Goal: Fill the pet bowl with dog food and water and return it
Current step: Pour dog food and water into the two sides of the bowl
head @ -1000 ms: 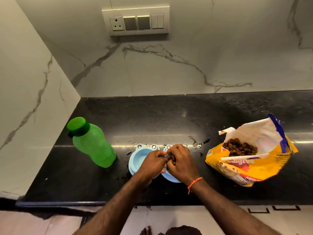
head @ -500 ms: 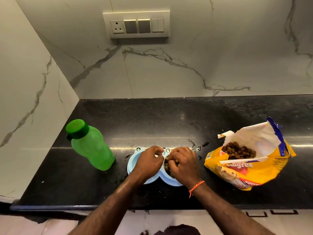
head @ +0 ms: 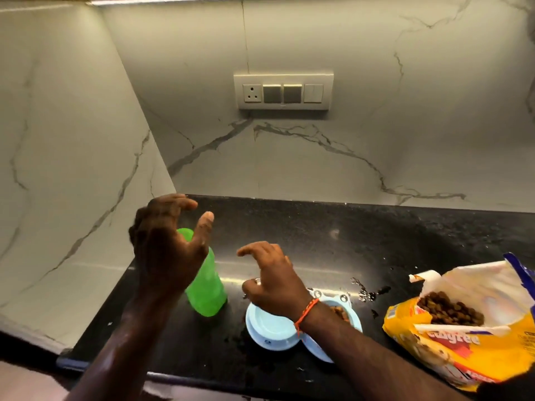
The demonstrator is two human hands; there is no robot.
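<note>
Black tabletop (head: 333,235) bounded by marble walls at rear and left, front edge running along the bottom. Light-blue double pet bowl (head: 269,328) near the front edge: left compartment holding no kibble, right compartment holding brown kibble (head: 338,312), partly hidden by the right forearm. Green bottle (head: 207,287) upright just left of the bowl, close to the left wall. Left hand (head: 165,250) raised in front of the bottle, fingers spread and relaxed, grasping nothing. Right hand (head: 272,276) above the bowl's left compartment, fingers loosely curled, holding nothing. Bare tabletop behind the bowl up to the rear wall. Yellow dog food bag (head: 463,340) lying open at right; lettering partly readable: "digree". Switch panel (head: 283,91) on the rear wall.
</note>
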